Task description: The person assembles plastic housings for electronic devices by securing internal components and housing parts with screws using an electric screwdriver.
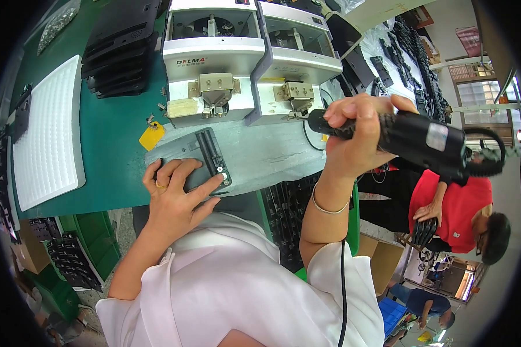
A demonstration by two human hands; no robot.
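My right hand [359, 130] is wrapped round a black electric screwdriver [428, 141], raised above the right side of the bench and tilted, its narrower end toward the machines. On the bench, my left hand [182, 188] lies with fingers spread over a flat dark grey plastic panel [182, 147]. Its index fingertip touches the panel's lower right corner, beside small round pale fittings [220, 170]. A black bar-shaped part [209, 149] runs along the panel's right edge. The fingers cover some of the panel's near side.
Two grey screw feeders [214, 58] stand behind the panel. Stacked black panels [118, 52] and a white ribbed tray [49, 133] lie left. A yellow tag [151, 137] rests near the feeders. Black parts fill a crate [289, 220] below the edge. A person in red [451, 202] works at right.
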